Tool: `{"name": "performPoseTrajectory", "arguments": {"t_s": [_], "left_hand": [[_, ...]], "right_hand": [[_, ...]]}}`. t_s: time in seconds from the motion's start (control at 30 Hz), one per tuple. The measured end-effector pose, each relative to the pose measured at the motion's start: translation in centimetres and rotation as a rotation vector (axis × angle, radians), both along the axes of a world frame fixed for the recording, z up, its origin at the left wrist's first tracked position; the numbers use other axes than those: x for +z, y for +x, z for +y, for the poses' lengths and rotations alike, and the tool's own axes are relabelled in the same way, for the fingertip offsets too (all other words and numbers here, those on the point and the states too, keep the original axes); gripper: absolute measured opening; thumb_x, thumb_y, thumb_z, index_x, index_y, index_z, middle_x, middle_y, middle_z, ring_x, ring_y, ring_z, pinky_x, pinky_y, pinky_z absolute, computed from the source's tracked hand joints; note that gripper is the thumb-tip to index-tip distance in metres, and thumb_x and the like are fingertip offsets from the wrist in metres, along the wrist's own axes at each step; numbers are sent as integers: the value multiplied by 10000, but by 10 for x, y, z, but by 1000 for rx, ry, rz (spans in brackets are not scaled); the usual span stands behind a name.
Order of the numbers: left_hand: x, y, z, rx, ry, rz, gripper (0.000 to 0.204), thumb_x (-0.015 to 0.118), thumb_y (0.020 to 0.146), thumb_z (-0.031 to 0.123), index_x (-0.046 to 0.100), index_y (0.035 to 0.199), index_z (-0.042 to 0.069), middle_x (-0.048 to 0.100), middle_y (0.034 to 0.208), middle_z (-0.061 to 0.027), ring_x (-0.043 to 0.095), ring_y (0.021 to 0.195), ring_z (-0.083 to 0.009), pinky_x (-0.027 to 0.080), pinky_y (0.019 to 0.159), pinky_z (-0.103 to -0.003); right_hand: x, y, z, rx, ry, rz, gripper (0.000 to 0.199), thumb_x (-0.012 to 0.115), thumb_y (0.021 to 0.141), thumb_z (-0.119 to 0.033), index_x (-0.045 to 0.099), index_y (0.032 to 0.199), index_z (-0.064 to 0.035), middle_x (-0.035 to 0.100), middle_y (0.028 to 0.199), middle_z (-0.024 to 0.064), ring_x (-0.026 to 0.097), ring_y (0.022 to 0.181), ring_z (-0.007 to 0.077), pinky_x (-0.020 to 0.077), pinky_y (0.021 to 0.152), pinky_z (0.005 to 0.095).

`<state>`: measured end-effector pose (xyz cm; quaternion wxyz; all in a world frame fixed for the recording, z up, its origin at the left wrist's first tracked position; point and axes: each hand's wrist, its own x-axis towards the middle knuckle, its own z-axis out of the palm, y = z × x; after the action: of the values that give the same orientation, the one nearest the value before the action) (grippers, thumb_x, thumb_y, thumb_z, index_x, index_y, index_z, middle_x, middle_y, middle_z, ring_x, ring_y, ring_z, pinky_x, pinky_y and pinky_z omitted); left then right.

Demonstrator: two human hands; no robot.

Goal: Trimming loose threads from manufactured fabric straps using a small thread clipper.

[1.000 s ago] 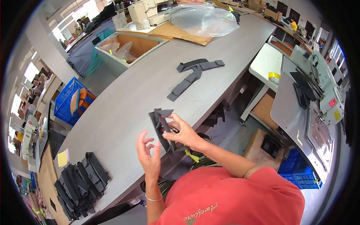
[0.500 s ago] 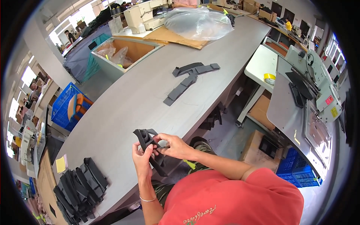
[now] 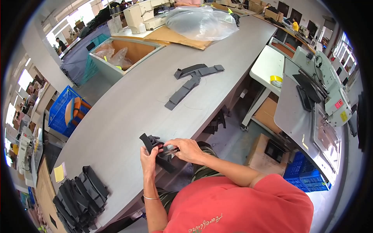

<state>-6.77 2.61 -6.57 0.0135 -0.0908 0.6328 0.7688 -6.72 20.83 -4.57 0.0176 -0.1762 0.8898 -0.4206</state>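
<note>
My left hand point(image 3: 148, 158) and my right hand point(image 3: 186, 149) are both closed on a small bundle of dark grey fabric strips point(image 3: 152, 143), held just above the front edge of the long grey table point(image 3: 128, 112). The strips stick up and to the left from between my fingers, and their lower ends hang below my hands. A row of similar dark strips point(image 3: 191, 79) lies flat further up the table. A bigger heap of dark strips point(image 3: 79, 196) sits at the table's near left end.
A grey open bin point(image 3: 121, 56) with plastic bags, a flat cardboard sheet point(image 3: 175, 37) and a clear plastic bag point(image 3: 202, 21) stand at the far end. To the right stand a white side table with a yellow tape roll point(image 3: 276, 80) and a grey machine point(image 3: 330, 93). Blue crates point(image 3: 64, 110) sit on the floor.
My left hand, open and apart a second ago, has closed onto the strip bundle beside my right hand. The bundle has come nearer to me, toward the table's front edge.
</note>
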Motion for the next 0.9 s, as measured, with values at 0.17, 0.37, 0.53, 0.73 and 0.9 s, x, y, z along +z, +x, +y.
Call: {"name": "performPoseTrajectory", "arguments": {"t_s": [0.17, 0.37, 0.53, 0.73, 0.9], "left_hand": [[1, 3, -1, -13, -5, -22, 267, 605, 879, 85, 454, 1079, -9, 651, 999, -164, 649, 880, -207, 507, 838, -327], [3, 1, 0, -67, -137, 77, 294, 612, 884, 218, 542, 1087, 17, 655, 1007, -96, 612, 938, -178, 463, 866, -313], [8, 4, 1, -48, -57, 85, 325, 606, 901, 122, 433, 1129, -31, 629, 1095, -163, 607, 1015, -185, 467, 922, -316], [-1, 9, 2, -21, -26, 79, 312, 603, 899, 89, 417, 1122, -27, 622, 1093, -168, 608, 1009, -178, 488, 901, -308], [-2, 10, 6, 3, -68, 72, 327, 615, 890, 98, 422, 1119, -34, 633, 1067, -156, 617, 984, -176, 489, 885, -300]], "right_hand": [[-3, 3, 0, 174, 112, -5, 297, 628, 761, -79, 712, 1025, -184, 676, 876, 105, 647, 844, 294, 508, 731, 408], [8, 4, 13, 183, 197, -67, 340, 618, 755, -57, 706, 1051, -200, 693, 995, 78, 664, 880, 272, 526, 782, 364], [-8, 2, 28, 211, 39, -54, 395, 617, 731, -37, 695, 1087, -189, 696, 933, 110, 655, 855, 307, 514, 739, 396], [9, -2, 32, 65, -27, -24, 306, 715, 777, -175, 682, 1074, -110, 670, 971, 85, 625, 866, 219, 491, 781, 330], [-2, -6, 27, 81, 55, 89, 208, 677, 810, -145, 690, 1011, -98, 652, 904, 56, 604, 846, 236, 482, 756, 336]]}}
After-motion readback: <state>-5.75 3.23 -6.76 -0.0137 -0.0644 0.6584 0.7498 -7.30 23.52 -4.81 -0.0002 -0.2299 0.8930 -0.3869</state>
